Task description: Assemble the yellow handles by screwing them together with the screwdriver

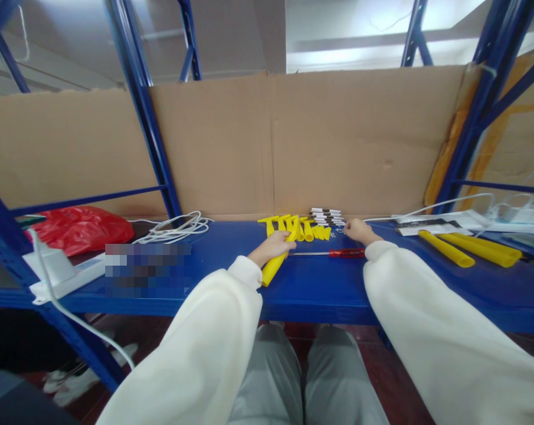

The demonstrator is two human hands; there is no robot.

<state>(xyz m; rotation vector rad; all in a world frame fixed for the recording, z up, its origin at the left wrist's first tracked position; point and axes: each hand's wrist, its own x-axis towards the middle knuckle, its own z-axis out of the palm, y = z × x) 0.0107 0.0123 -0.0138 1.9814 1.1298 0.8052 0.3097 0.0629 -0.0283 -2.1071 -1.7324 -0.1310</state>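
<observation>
Clamping a yellow tube (pixel 273 272) in the left hand (pixel 271 248), with fingers wrapped around its middle, just left of the screwdriver (pixel 337 253). Holding the right hand (pixel 359 231) curled just beyond the screwdriver's handle; impossible to tell whether closed on anything. Probably light, fairly stiff plastic in that tube, a little slick, hardly fragile; best held around the broad barrel. Beyond the screwdriver's shaft, yellow pieces (pixel 308 232) and striped sticks (pixel 326 216); well to its right, more yellow tubes (pixel 447 249).
</observation>
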